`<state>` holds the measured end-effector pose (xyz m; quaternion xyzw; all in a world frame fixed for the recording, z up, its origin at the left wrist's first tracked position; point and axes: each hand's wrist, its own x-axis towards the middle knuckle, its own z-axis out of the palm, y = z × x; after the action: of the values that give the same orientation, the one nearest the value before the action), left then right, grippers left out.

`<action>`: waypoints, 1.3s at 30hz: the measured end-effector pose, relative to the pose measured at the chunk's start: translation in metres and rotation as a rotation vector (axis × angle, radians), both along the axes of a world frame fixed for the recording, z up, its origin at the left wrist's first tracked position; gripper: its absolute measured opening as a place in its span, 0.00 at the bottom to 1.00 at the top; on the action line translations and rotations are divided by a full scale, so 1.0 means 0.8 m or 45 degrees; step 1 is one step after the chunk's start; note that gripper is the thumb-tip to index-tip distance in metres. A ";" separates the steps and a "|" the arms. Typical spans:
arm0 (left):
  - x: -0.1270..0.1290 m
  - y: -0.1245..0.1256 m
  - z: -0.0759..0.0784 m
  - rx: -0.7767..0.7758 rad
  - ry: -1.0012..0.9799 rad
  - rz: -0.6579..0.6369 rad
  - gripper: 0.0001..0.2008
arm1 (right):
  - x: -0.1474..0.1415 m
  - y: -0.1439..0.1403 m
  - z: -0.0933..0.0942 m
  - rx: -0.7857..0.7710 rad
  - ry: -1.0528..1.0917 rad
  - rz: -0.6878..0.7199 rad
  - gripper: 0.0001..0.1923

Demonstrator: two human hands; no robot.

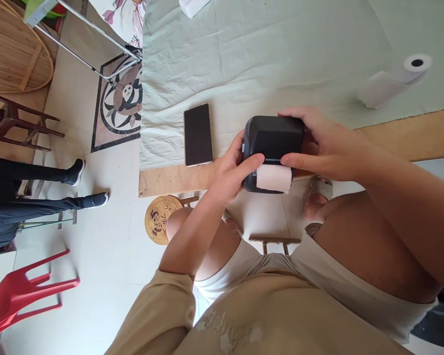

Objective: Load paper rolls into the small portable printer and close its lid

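Observation:
Between my two hands is a black portable label printer, held over the table's near edge. A short strip of white paper sticks out of its front slot. My left hand wraps the printer's left side, thumb on the front near the lettering. My right hand grips the right side, its thumb close to the other one and its fingers partly hidden behind the body. Left of the printer, a smartphone with a dark screen lies flat on the cloth.
A partly unrolled white paper roll lies on the pale green tablecloth at right. A white object is cut off at the top. Beside my leg is a round wooden stool. At left are a red chair and a seated person's legs.

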<state>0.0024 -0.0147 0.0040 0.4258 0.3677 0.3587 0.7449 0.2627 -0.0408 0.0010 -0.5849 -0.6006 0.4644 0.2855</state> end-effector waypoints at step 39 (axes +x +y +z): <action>-0.001 0.010 0.003 0.005 -0.072 -0.130 0.36 | -0.029 -0.020 0.047 0.578 -0.718 -0.171 0.17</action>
<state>0.0019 -0.0065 0.0063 0.4351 0.3235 0.3329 0.7715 0.2399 -0.0564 0.0384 -0.6498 -0.7037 0.1201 0.2610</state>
